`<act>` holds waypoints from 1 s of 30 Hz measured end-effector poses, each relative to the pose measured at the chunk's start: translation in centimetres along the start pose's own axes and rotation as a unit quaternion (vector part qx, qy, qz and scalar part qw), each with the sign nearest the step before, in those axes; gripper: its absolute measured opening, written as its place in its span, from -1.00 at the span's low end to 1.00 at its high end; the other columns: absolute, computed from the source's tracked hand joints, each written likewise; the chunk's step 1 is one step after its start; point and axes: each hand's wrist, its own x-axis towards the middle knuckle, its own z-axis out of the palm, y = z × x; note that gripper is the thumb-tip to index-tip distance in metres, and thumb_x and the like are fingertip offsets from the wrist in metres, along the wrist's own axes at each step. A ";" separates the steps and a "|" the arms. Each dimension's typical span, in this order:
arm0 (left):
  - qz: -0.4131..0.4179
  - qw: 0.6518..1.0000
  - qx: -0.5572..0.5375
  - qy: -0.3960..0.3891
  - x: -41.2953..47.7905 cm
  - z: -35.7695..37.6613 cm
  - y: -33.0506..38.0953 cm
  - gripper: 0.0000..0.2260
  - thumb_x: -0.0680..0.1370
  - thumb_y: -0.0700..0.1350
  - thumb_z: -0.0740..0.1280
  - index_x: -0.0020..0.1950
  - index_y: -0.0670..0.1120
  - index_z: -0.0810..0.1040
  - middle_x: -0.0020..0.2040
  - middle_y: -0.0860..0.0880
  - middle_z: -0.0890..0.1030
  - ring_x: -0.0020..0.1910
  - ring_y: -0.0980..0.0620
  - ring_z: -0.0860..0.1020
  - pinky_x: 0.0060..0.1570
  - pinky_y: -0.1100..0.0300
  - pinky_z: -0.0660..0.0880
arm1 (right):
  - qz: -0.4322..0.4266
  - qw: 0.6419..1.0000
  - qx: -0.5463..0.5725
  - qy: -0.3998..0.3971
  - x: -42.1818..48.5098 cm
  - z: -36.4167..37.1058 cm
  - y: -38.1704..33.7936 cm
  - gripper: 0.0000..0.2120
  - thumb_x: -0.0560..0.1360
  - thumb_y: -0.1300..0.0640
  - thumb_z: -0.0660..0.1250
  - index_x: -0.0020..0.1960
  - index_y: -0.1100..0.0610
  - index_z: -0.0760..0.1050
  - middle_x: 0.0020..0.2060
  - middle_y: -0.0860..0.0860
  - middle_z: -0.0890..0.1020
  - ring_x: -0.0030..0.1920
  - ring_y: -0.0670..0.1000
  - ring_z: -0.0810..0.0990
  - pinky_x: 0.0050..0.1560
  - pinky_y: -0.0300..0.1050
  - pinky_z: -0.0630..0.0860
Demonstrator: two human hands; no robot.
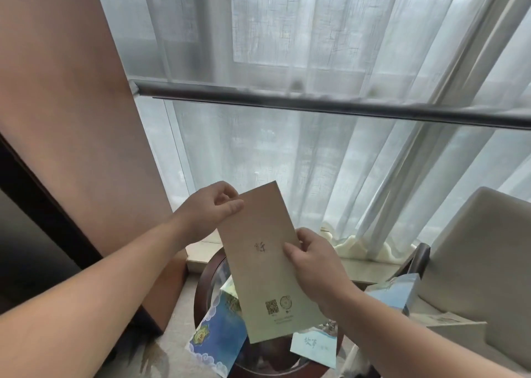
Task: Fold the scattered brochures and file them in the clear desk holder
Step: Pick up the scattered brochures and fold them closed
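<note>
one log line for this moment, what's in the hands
both hands hold beige folded brochure upright | left hand top corner | right hand right edge | blue brochures on round table

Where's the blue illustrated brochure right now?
Head view, lower centre: the blue brochure lies on the round table's left edge, partly under the held beige brochure.

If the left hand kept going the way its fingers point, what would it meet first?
Probably the sheer curtain: the left hand, pinching the beige brochure by its top corner, points up and right toward the window. Depth is unclear.

Brochures: one beige (265, 251), three blue (218, 331) (314, 349) (393, 293); two hands (208, 208) (316, 265).
</note>
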 end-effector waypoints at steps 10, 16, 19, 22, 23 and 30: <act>-0.165 0.928 -0.324 -0.079 -1.0 5.4 -0.3 -0.66 0.51 -0.09 0.43 0.24 -0.16 0.54 0.06 -0.17 0.69 0.02 -0.18 0.67 0.08 -0.15 0.58 | 0.019 0.982 0.188 -0.014 2.9 -1.4 -0.1 -0.82 0.62 0.28 0.20 0.08 0.07 0.52 -0.11 0.10 0.71 -0.24 0.09 0.69 -0.19 0.12 0.67; -0.110 0.915 -0.388 -0.033 -0.9 6.2 0.4 -0.79 0.57 -0.35 0.26 0.14 -0.14 0.56 -0.01 -0.21 0.69 -0.15 -0.14 0.69 -0.25 0.02 0.62 | 0.052 0.987 0.152 -0.001 3.9 -1.7 1.4 -0.69 0.50 0.11 0.42 0.20 -0.02 0.44 0.00 0.00 0.69 -0.09 0.01 0.71 -0.14 -0.02 0.63; -0.093 0.912 -0.395 -0.054 -0.9 6.3 0.4 -0.76 0.57 -0.36 0.26 0.17 -0.13 0.57 0.02 -0.19 0.69 -0.12 -0.12 0.69 -0.26 0.08 0.62 | 0.069 0.979 0.189 -0.037 4.0 -1.8 1.4 -0.71 0.51 0.12 0.42 0.21 0.07 0.52 0.00 0.03 0.72 -0.01 0.08 0.71 0.08 0.17 0.61; -0.091 0.927 -0.360 -0.046 -1.0 6.8 0.2 -0.74 0.57 -0.35 0.28 0.20 -0.13 0.56 0.05 -0.18 0.69 -0.07 -0.13 0.69 -0.22 0.07 0.62 | 0.070 0.982 0.173 0.018 4.3 -1.7 1.5 -0.78 0.52 0.19 0.40 0.16 0.09 0.53 -0.01 0.06 0.71 -0.04 0.09 0.71 0.04 0.14 0.63; -0.091 0.935 -0.342 -0.028 -0.9 6.9 0.1 -0.75 0.56 -0.34 0.30 0.20 -0.12 0.55 0.04 -0.17 0.69 -0.06 -0.14 0.69 -0.20 0.06 0.62 | 0.073 0.981 0.173 0.037 4.4 -1.7 1.4 -0.80 0.53 0.20 0.37 0.14 0.08 0.51 -0.01 0.07 0.69 -0.07 0.09 0.71 -0.03 0.09 0.64; -0.140 0.922 -0.355 -0.062 -0.6 7.0 -0.3 -0.56 0.47 -0.06 0.47 0.32 -0.01 0.45 0.14 -0.12 0.66 0.03 -0.13 0.67 -0.19 0.06 0.61 | 0.039 0.971 0.237 -0.002 4.7 -2.7 0.3 -0.86 0.57 0.32 0.24 0.07 0.15 0.48 -0.13 0.10 0.65 -0.23 0.08 0.65 -0.27 -0.02 0.58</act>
